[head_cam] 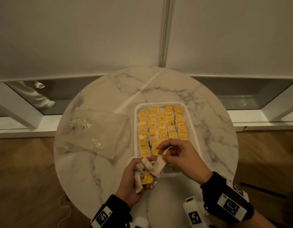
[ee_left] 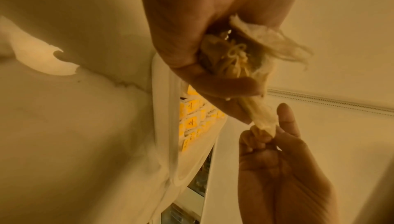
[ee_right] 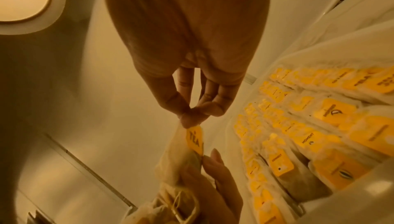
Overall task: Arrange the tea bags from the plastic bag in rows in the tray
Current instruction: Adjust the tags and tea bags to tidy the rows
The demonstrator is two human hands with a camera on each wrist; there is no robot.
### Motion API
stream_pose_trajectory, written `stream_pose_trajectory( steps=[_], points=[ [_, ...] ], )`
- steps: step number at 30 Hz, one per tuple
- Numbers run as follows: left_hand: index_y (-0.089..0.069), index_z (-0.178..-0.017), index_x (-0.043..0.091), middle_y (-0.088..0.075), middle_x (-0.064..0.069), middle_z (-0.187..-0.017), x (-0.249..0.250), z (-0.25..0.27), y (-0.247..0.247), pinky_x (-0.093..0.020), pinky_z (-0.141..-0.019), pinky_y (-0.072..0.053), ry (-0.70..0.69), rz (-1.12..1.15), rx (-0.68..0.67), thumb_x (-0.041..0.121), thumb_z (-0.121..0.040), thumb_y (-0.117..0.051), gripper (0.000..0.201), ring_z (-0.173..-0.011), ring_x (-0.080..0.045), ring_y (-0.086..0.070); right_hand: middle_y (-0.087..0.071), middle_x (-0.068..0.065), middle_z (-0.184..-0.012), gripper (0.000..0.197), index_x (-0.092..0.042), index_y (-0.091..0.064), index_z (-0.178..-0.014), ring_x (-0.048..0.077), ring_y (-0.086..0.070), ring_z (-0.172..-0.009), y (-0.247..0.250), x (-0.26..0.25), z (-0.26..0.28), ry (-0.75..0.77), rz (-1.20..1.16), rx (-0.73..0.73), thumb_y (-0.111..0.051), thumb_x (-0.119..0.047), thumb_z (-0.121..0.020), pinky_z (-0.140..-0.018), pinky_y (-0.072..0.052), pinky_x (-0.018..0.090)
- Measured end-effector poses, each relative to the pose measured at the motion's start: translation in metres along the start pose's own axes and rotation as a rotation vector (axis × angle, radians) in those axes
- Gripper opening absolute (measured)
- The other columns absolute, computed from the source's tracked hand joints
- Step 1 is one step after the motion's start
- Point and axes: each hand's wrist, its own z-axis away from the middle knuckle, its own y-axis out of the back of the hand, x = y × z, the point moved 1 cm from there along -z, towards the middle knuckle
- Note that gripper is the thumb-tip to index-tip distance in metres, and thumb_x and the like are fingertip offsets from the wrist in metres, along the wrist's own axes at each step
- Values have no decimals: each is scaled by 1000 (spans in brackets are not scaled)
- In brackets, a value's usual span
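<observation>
Right hand [head_cam: 180, 155]: thumb and forefinger pinch the top of one tea bag [ee_right: 181, 150] at its yellow tag [ee_right: 195, 139], printed "TEA"; the remaining fingers are loosely curled. The pinched bag hangs between the two hands, its lower part still touching the bundle below.

Left hand [head_cam: 134, 180]: fingers curled round a bundle of tea bags [head_cam: 146, 172], a crumpled cluster of pale paper sachets, tangled strings and at least one yellow tag. The hand is held over the near edge of the table, just beside the near left corner of the tray.

Tray [head_cam: 135, 116]: white, rectangular, shallow, standing right of centre on the table. Contents: rows of tea bags [head_cam: 162, 124], overlapped with yellow tags uppermost, in about five columns running from the far end toward the near end. The near end is partly hidden by the hands.

Plastic bag [head_cam: 99, 134]: clear, crumpled, lying flat on the table to the left of the tray, near it but apart. One yellowish item shows at its near left corner; what it is cannot be told.

Table [head_cam: 216, 129]: round, white marble-patterned top with grey veining.

Surroundings: wooden floor [head_cam: 24, 170]; pale wall panels behind the table.
</observation>
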Motion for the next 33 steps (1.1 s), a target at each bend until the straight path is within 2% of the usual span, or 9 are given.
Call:
stream_pose_trajectory(
  steps=[1,5,8,11,14,19,22,27,33],
  points=[
    [-75,-84,3,-61,-17,-70,0,0,-1,-17,-35,-34,0,11,-4,20,-85,-40,39,-41,-18,-51,-72,5,-86,33,-9,-75,-93,15,-65,-63,1,-1,0,9,8,-16,-61,17,-79,-65,-56,33],
    [-67,-73,-1,-56,-16,-60,0,0,-4,-18,-33,-35,14,56,34,15,-88,-39,35,-40,-18,-48,-75,5,-92,31,-3,-75,-96,13,-70,-86,7,-6,2,38,38,-121,-57,18,-82,-74,-53,22],
    [-67,-68,-1,-57,-16,-60,1,-1,-4,-18,-35,-36,23,37,53,13,-88,-40,37,-46,-21,-51,-73,-3,-97,33,-15,-76,-97,13,-67,-93,14,-7,0,77,240,-240,-62,10,-80,-78,-53,27],
    [-76,-67,7,-63,-17,-66,2,0,-5,-17,-37,-35,7,4,24,20,-78,-48,32,-59,-23,-64,-72,-5,-91,20,-20,-77,-90,15,-64,-84,18,-9,-6,96,348,-280,-75,-2,-81,-75,-53,36],
    [-79,-72,13,-68,-12,-72,3,0,-2,-19,-39,-33,-31,-42,28,29,-69,-51,33,-67,-21,-71,-72,-5,-85,12,-19,-78,-88,17,-63,-78,24,-21,-13,129,361,-275,-78,-9,-81,-71,-50,32],
    [-67,-92,6,-61,-5,-73,12,-2,16,-19,-35,-29,-74,-14,117,27,-71,-59,30,-54,-17,-61,-72,-10,-83,13,-17,-78,-88,12,-62,-76,44,-31,-40,122,430,-181,-77,-6,-81,-68,-47,25],
    [-65,-94,4,-57,-7,-70,14,0,27,-19,-35,-28,-91,13,122,25,-78,-55,28,-51,-17,-56,-69,-10,-80,10,-17,-78,-89,0,-58,-70,33,-14,-59,30,649,-346,-74,-10,-84,-64,-43,13],
    [-66,-88,3,-57,-11,-67,13,2,40,-17,-36,-31,-106,46,143,23,-87,-50,25,-54,-20,-47,-60,-17,-74,12,-14,-75,-98,-3,-53,-66,-3,22,-83,-155,946,-730,-71,-15,-87,-62,-38,10],
    [-67,-85,5,-55,-11,-67,8,1,49,-18,-35,-29,-106,69,163,24,-80,-54,23,-54,-21,-44,-69,-1,-89,14,-11,-76,-97,7,-58,-74,-21,29,-98,-85,1032,-646,-68,-8,-86,-67,-47,18]
  ],
)
